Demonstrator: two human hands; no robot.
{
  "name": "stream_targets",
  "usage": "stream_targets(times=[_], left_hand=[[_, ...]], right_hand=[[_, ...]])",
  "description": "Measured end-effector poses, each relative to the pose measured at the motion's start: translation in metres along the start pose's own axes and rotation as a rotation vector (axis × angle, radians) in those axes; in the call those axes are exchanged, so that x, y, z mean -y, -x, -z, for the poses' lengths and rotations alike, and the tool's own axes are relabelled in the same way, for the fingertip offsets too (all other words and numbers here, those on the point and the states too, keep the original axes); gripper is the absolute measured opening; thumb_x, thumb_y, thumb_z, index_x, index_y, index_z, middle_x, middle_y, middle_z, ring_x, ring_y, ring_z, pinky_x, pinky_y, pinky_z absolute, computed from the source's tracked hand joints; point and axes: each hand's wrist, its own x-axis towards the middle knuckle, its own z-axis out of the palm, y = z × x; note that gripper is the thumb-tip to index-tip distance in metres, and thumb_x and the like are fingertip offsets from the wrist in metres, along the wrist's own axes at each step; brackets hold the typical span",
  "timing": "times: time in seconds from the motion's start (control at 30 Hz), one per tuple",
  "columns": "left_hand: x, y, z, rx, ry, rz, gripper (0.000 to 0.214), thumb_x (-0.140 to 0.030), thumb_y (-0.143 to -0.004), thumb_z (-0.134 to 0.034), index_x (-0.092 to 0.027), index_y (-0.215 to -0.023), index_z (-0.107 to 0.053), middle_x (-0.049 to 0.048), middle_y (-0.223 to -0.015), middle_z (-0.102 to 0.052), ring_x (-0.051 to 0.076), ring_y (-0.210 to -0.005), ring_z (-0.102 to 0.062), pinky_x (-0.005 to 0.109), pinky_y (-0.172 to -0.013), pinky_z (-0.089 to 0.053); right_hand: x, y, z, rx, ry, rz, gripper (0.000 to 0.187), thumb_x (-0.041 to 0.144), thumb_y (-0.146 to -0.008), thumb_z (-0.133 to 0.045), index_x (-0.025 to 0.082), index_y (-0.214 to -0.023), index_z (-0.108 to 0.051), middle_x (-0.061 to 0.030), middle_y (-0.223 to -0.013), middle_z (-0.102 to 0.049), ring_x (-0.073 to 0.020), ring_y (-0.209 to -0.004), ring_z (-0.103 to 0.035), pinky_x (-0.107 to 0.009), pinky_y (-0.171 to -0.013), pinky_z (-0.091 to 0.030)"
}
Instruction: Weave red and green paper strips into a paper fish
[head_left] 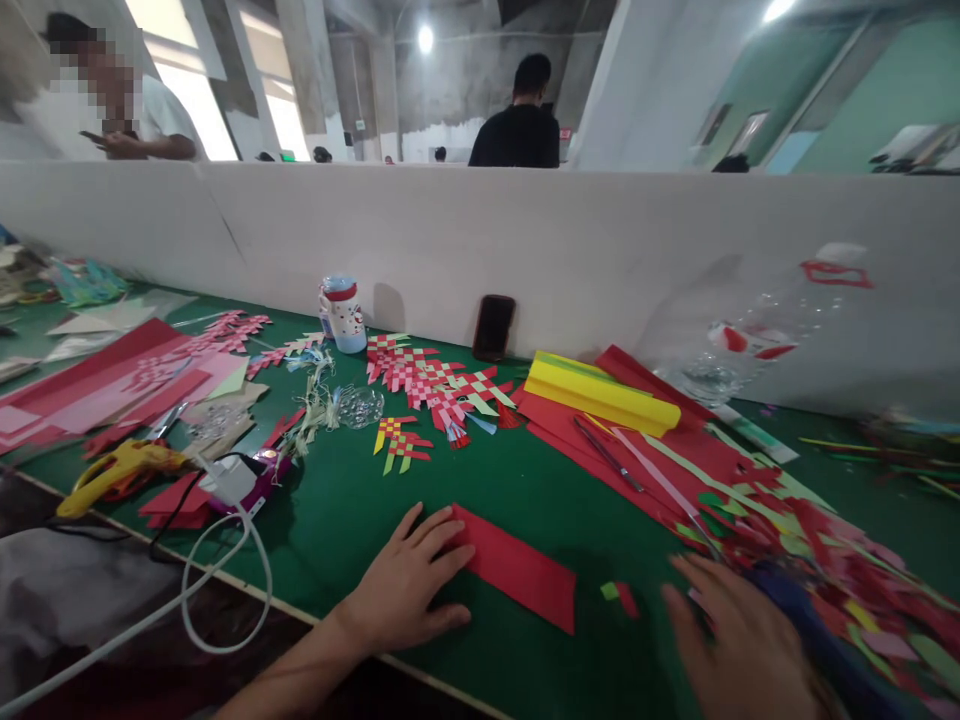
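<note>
My left hand lies flat on the green table, fingers spread, its fingertips resting on the left end of a red paper strip. My right hand is blurred by motion at the lower right, fingers stretched out, beside a heap of red, green and pink paper scraps. A small red and green paper bit lies between the two hands. Neither hand grips anything that I can see.
Woven red-and-green paper pieces lie mid-table near a white bottle and a dark phone leaning on the white partition. Yellow paper rests on red sheets. A yellow glue gun and white cable sit left. People stand behind the partition.
</note>
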Motion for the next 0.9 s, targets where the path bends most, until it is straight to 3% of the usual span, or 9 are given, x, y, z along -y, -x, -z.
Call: stream_targets(times=[0.13, 0.23, 0.4, 0.53, 0.77, 0.9], left_hand=[[0.001, -0.003, 0.005, -0.013, -0.040, -0.006, 0.066, -0.056, -0.086, -0.057, -0.027, -0.143, -0.039, 0.0112, -0.147, -0.041, 0.031, -0.142, -0.027, 0.057, -0.116, -0.017], [0.017, -0.010, 0.012, -0.040, -0.114, 0.021, 0.066, -0.060, -0.091, -0.045, -0.025, -0.146, -0.034, 0.0126, -0.150, -0.037, 0.030, -0.143, -0.025, 0.059, -0.115, -0.015], [0.064, -0.024, 0.013, -0.101, -0.284, 0.269, 0.058, -0.052, -0.098, -0.032, -0.021, -0.147, -0.034, 0.0120, -0.155, -0.028, 0.028, -0.144, -0.023, 0.056, -0.116, -0.013], [0.092, -0.025, 0.004, -0.098, -0.293, 0.316, 0.062, -0.056, -0.098, -0.027, -0.021, -0.148, -0.031, 0.0133, -0.153, -0.032, 0.029, -0.143, -0.027, 0.058, -0.114, -0.012], [0.114, -0.024, 0.007, -0.061, -0.274, 0.287, 0.061, -0.058, -0.097, -0.026, -0.024, -0.147, -0.033, 0.0097, -0.151, -0.037, 0.027, -0.140, -0.032, 0.057, -0.114, -0.013], [0.104, -0.026, 0.017, -0.070, -0.272, 0.294, 0.056, -0.052, -0.099, -0.029, -0.024, -0.148, -0.031, 0.0104, -0.153, -0.032, 0.027, -0.142, -0.029, 0.059, -0.114, -0.007]], right_hand=[[0.086, -0.016, -0.033, 0.086, -0.126, 0.233, 0.032, 0.037, -0.094, -0.041, 0.021, -0.114, -0.061, -0.0113, -0.125, -0.061, -0.0278, -0.124, -0.050, -0.043, -0.093, -0.046], [0.122, -0.013, -0.043, 0.201, -0.148, 0.347, 0.034, 0.036, -0.095, -0.043, 0.024, -0.123, -0.057, -0.0061, -0.136, -0.056, -0.0274, -0.131, -0.044, -0.046, -0.097, -0.045], [0.126, -0.009, -0.060, 0.269, -0.136, 0.346, 0.036, 0.038, -0.095, -0.042, 0.027, -0.126, -0.058, -0.0050, -0.137, -0.056, -0.0267, -0.130, -0.047, -0.048, -0.099, -0.044], [0.124, -0.009, -0.063, 0.289, -0.124, 0.320, 0.035, 0.039, -0.094, -0.044, 0.027, -0.122, -0.061, -0.0059, -0.135, -0.058, -0.0265, -0.126, -0.051, -0.048, -0.099, -0.045], [0.130, -0.012, -0.057, 0.313, -0.170, 0.278, 0.033, 0.037, -0.093, -0.048, 0.026, -0.121, -0.061, -0.0063, -0.134, -0.059, -0.0273, -0.125, -0.052, -0.049, -0.099, -0.046], [0.131, -0.012, -0.055, 0.328, -0.234, 0.233, 0.032, 0.036, -0.092, -0.049, 0.026, -0.120, -0.062, -0.0075, -0.134, -0.058, -0.0275, -0.128, -0.050, -0.050, -0.103, -0.043]])
